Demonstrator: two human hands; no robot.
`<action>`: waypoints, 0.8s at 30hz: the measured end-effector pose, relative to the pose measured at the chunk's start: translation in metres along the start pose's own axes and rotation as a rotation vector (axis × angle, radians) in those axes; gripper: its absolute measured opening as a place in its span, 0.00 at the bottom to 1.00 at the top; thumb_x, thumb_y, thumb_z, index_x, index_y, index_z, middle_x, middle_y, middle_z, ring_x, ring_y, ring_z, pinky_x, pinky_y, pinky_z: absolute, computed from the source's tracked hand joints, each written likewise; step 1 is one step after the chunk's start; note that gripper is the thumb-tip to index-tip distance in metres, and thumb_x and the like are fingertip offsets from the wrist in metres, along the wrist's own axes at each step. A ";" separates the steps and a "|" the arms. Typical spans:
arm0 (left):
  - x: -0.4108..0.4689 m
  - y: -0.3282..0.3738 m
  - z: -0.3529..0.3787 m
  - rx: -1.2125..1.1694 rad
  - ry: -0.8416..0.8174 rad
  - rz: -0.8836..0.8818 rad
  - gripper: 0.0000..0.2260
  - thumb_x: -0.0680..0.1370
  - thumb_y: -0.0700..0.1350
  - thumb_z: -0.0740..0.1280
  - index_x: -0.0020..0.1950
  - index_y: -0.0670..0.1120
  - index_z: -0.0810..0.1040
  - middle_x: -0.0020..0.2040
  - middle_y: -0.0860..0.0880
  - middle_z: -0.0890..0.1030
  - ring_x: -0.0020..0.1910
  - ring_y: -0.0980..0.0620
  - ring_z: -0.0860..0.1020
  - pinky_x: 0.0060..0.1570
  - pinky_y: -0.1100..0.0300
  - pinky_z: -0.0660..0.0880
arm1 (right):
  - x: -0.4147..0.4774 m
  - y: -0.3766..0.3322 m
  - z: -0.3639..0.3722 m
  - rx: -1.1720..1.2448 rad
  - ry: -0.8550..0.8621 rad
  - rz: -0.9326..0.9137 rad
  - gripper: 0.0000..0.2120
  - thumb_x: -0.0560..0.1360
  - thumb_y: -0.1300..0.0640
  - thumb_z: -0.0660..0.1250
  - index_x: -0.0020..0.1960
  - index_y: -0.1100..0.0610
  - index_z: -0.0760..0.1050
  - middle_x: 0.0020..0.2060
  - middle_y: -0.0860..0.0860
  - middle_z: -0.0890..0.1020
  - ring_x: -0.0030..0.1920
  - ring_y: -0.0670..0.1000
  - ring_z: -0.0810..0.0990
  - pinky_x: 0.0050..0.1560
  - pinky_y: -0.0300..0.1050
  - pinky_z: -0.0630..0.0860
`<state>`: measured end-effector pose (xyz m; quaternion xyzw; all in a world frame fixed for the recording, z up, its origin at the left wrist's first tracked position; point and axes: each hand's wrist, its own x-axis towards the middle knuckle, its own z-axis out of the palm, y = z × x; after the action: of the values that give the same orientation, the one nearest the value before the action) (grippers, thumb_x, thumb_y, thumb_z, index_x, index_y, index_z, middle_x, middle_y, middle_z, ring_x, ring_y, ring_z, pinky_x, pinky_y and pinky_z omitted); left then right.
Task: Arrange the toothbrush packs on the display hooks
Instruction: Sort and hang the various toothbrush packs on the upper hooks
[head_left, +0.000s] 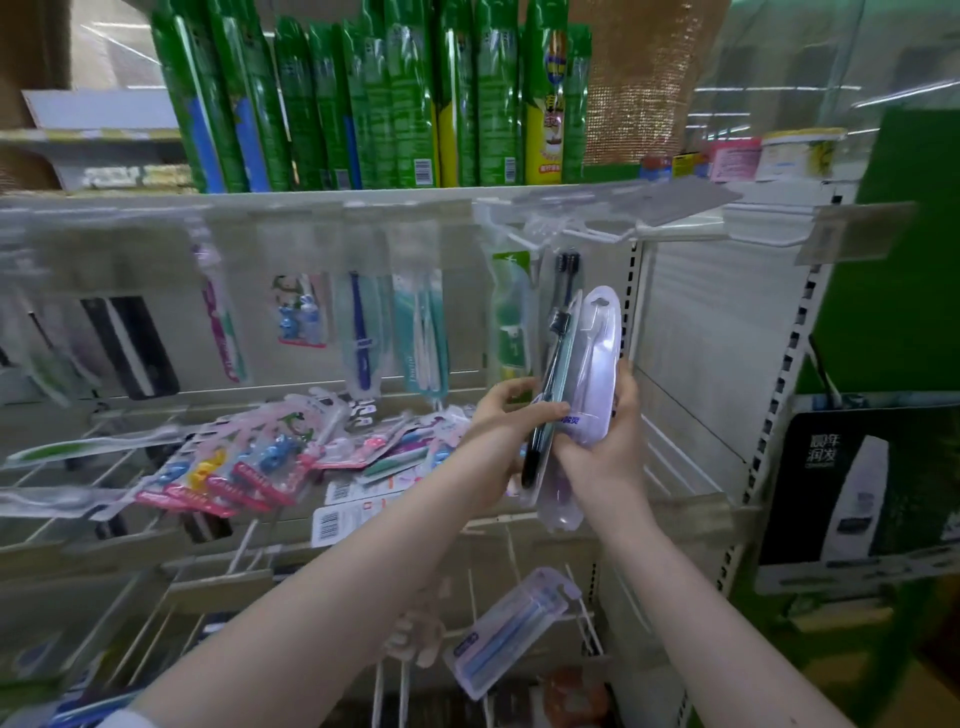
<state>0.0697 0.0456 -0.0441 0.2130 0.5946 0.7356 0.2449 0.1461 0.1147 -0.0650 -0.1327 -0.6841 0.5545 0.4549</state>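
Head view. Just right of the frame's centre, at about three o'clock, both hands meet on two toothbrush packs held upright. The left hand has its fingers curled over the front of the clear dark-brush pack, clamped on it. The right hand grips the lilac pack from its three o'clock edge, with the thumb on the front. The two packs overlap and touch, the lilac one lying on the right-hand side. Their tops lean slightly toward one o'clock.

At twelve o'clock from the held packs, the white display hooks stick out under the shelf edge. The lilac pack's hang hole sits below them, not on a hook. A green pack and a black-bristle pack hang there, just behind the held pair.

Toward nine o'clock, more packs hang in a row: a teal pack, a blue pack and a pink pack. A heap of loose packs lies across the rods at eight o'clock. At six o'clock, a pale blue pack hangs tilted on a lower rod. Tall green packets stand on the top shelf at eleven o'clock.
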 end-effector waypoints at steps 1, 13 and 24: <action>-0.006 0.004 -0.012 -0.002 -0.002 0.003 0.21 0.69 0.41 0.74 0.60 0.48 0.74 0.56 0.45 0.77 0.48 0.48 0.78 0.33 0.60 0.73 | -0.006 -0.005 0.011 0.019 -0.011 0.013 0.39 0.70 0.71 0.67 0.75 0.53 0.55 0.64 0.48 0.70 0.50 0.30 0.75 0.43 0.24 0.72; -0.065 0.047 -0.194 0.026 0.062 0.021 0.24 0.64 0.43 0.76 0.59 0.50 0.76 0.55 0.43 0.80 0.48 0.47 0.79 0.37 0.56 0.71 | -0.075 -0.045 0.166 0.055 -0.179 -0.013 0.40 0.68 0.69 0.69 0.73 0.50 0.56 0.60 0.46 0.73 0.53 0.35 0.76 0.48 0.30 0.74; -0.086 0.064 -0.252 0.011 0.130 0.027 0.27 0.67 0.38 0.76 0.63 0.48 0.72 0.51 0.39 0.81 0.45 0.43 0.79 0.49 0.48 0.74 | -0.087 -0.069 0.210 0.054 -0.289 0.070 0.33 0.71 0.68 0.69 0.70 0.52 0.59 0.54 0.41 0.70 0.46 0.29 0.73 0.38 0.24 0.70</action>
<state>-0.0218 -0.2125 -0.0348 0.1742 0.6102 0.7480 0.1947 0.0546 -0.1031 -0.0398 -0.0630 -0.7221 0.6017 0.3356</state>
